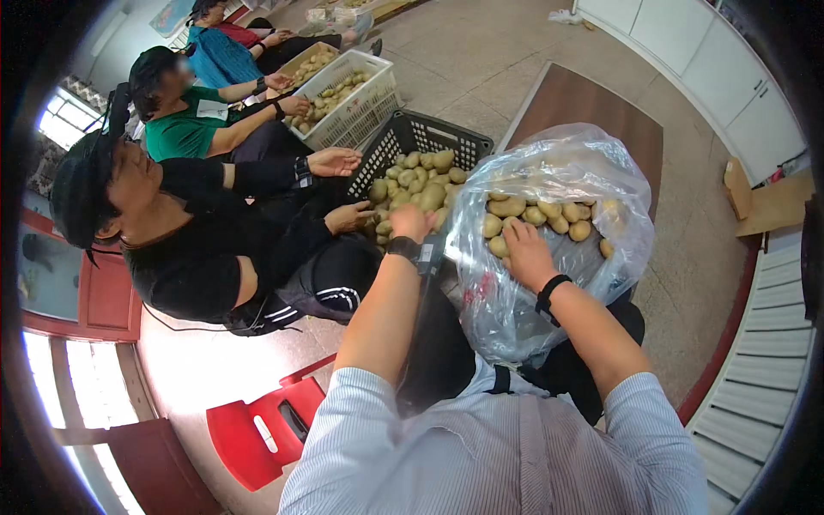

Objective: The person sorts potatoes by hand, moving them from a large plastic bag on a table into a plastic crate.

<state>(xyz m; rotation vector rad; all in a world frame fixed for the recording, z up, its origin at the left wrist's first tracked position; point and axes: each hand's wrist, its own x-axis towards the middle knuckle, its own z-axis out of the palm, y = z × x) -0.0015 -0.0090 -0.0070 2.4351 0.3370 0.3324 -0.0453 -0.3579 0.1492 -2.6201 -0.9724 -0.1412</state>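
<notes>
My left hand [412,222] is over the near end of a dark plastic crate [476,143] of potatoes [432,196]. It is slightly blurred, and its fingers bend down at the potatoes, so whether it grips one is hidden. Inside a clear plastic bag [560,145], my right hand [528,254] rests with extended fingers against potatoes [507,206] and seems to hold none. The bag's mouth is spread wide, with its potatoes mostly along the far side. A co-worker's two hands [335,161] are at the crate's left side, apart from mine.
A brown board [592,103] lies beyond and under the bag. Past the dark crate stands a white plastic crate [360,109] of potatoes, with more co-workers beside it. A red chair [248,444] is at lower left. White cabinets [714,64] line the right.
</notes>
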